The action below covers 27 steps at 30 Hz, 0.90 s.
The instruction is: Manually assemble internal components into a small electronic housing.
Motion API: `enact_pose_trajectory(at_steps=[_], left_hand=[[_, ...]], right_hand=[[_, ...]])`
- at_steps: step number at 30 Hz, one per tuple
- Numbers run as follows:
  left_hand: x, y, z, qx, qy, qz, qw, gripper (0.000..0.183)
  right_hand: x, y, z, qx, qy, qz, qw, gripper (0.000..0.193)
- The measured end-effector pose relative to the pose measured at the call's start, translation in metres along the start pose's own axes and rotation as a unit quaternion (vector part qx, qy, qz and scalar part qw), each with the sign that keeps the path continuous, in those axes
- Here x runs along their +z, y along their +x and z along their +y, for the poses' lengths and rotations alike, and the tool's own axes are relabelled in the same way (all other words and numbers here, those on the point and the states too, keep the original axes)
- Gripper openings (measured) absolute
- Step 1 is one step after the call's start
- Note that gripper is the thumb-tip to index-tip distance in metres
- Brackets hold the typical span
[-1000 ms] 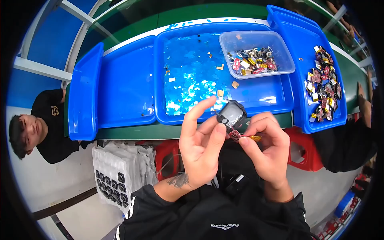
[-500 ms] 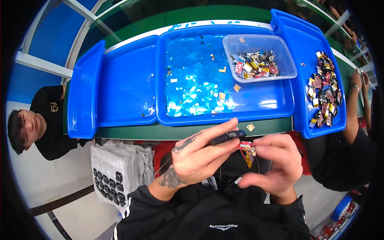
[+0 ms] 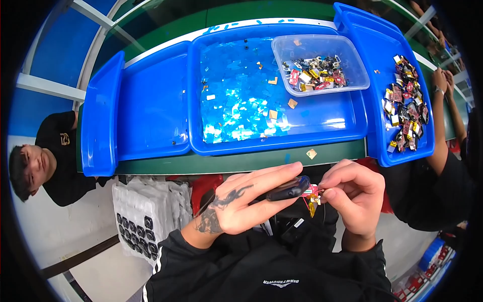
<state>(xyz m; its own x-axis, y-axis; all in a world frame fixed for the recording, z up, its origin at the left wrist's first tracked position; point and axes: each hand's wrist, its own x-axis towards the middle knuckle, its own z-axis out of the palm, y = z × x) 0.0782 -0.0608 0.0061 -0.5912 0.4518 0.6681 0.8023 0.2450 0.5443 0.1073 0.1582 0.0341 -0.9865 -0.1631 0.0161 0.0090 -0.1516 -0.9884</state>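
Observation:
My left hand is closed around a black rounded casing, held between its fingers in front of the table edge. At the casing's right end sits a small red circuit board. A yellow strip and a thin red wire hang below the board. My right hand pinches at the board's right edge with thumb and forefinger; what lies between these fingertips is too small to make out.
A blue tray holds blue film pieces and a clear plastic box of small parts. Beside it, another blue tray carries piled red boards. A left blue tray stands near a seated person. Packed white trays stand below.
The black casing has tilted so more of its broad face shows. My right thumb has risen to meet the forefinger at the board. The view has shifted slightly.

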Motion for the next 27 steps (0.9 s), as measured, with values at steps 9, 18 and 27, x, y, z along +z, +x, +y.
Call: enact_pose_trajectory(at_steps=[9, 18, 27], left_hand=[[0.006, 0.004, 0.003, -0.028, -0.001, -0.001, 1.0, 0.027], [0.012, 0.009, 0.006, -0.144, 0.0, 0.023, 0.989, 0.021], [0.003, -0.001, 0.01, -0.373, -0.235, 0.078, 0.894, 0.014]], right_hand=[[0.009, 0.007, -0.011, -0.131, -0.28, -0.015, 0.951, 0.019], [0.007, 0.004, -0.009, -0.136, -0.238, 0.1, 0.956, 0.015], [-0.017, 0.052, -0.025, -0.231, -0.382, 0.238, 0.863, 0.009]])
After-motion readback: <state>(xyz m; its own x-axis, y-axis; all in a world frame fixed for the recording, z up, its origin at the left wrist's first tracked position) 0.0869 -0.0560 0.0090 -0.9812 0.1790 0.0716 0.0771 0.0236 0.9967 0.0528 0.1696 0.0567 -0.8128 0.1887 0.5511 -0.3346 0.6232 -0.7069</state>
